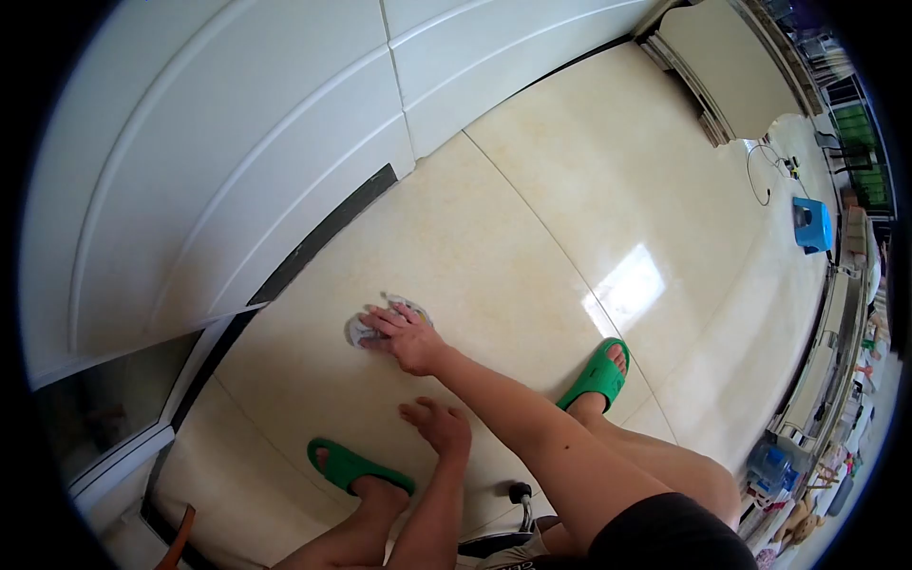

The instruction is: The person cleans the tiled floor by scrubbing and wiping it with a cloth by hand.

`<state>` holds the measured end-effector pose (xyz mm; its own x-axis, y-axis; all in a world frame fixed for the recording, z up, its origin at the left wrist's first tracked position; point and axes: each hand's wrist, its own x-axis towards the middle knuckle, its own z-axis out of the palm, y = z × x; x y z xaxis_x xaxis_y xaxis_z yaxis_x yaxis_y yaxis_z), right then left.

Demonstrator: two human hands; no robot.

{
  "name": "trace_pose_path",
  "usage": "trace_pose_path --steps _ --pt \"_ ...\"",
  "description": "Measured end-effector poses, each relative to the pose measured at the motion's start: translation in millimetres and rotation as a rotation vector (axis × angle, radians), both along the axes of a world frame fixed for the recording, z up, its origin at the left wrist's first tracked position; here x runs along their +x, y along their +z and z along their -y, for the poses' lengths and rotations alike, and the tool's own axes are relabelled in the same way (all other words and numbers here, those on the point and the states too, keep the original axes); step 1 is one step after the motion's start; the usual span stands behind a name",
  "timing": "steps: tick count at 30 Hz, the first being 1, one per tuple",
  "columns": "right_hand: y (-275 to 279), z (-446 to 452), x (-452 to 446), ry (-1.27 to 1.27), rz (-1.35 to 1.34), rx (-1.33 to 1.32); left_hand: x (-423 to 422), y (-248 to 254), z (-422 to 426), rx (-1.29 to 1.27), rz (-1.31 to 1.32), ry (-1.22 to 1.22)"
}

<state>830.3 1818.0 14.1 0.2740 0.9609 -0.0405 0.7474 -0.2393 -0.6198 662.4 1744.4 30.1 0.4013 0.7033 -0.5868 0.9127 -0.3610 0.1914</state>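
Note:
A crumpled whitish-grey cloth (361,332) lies on the beige tiled floor, with a bit of yellow showing at its right side. My right hand (407,339) presses down on it from above, fingers bent over the cloth and covering much of it. My left hand (439,425) hovers nearer to me, below the right one. Its fingers are loosely bent and apart, and it holds nothing.
Green slippers are on my feet, the left (351,465) and the right (598,377). White panelled doors (237,142) line the upper left. A caster wheel (520,491) stands near my legs. Farther right are a blue stool (812,225), a cable (750,176) and a cream cabinet (731,66).

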Motion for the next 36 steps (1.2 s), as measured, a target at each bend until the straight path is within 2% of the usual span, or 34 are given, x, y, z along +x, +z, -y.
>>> trace_pose_path --steps 3,7,8,10,12,13,14,15,16,17,18,20,22,24,28,30,31,33,34,36 --pt "5 31 4 0.014 -0.063 -0.036 1 11 -2 -0.021 -0.018 -0.023" --pt "5 74 48 -0.312 0.108 -0.090 -1 1 -5 -0.029 0.015 0.023" --pt "8 85 51 -0.314 0.122 -0.084 -1 -1 -8 -0.060 -0.048 0.011" --pt "15 103 48 -0.694 0.157 -0.191 -4 -4 -14 -0.083 -0.098 -0.004" --pt "22 115 25 -0.744 0.163 -0.251 -8 -11 -18 -0.087 -0.059 0.086" --pt "19 124 8 -0.789 0.155 -0.321 -26 -51 -23 -0.081 -0.041 0.080" --pt "14 128 -11 -0.777 0.199 -0.277 -46 -92 -32 -0.122 0.011 -0.132" --pt "9 132 -32 -0.766 0.241 -0.234 -45 -86 -34 -0.139 0.037 -0.243" --pt "23 134 -51 -0.718 0.172 -0.297 -44 -80 -35 -0.154 0.069 -0.352" --pt "37 134 -66 -0.671 0.103 -0.360 -21 -15 -36 -0.273 0.110 -0.185" --pt "43 134 -79 -0.683 0.111 -0.353 -7 27 -33 -0.393 0.150 -0.020" --pt "54 135 -95 -0.665 -0.137 -0.399 -12 27 -21 -0.315 0.216 -0.101" --pt "58 139 -99 -0.612 -0.151 -0.460 -14 34 -12 -0.233 0.282 -0.180" --pt "59 142 -98 -0.539 -0.187 -0.552 -14 44 -8 -0.283 0.288 -0.129" --pt "61 153 -89 -0.544 -0.136 -0.474 -19 57 -12 -0.284 0.313 -0.225" --pt "66 156 -78 -0.404 -0.292 -0.510 -22 54 -16 -0.115 0.438 -0.357" --pt "71 159 -76 -0.404 -0.290 -0.505 -24 55 -16 -0.111 0.441 -0.359" --pt "80 164 -74 -0.275 -0.325 -0.429 -27 59 -19 -0.024 0.708 -0.505" --pt "88 166 -75 -0.270 -0.324 -0.425 -26 70 -18 -0.018 0.708 -0.503" --pt "100 168 -77 -0.280 -0.366 -0.332 -23 89 -16 -0.350 0.584 -0.311"
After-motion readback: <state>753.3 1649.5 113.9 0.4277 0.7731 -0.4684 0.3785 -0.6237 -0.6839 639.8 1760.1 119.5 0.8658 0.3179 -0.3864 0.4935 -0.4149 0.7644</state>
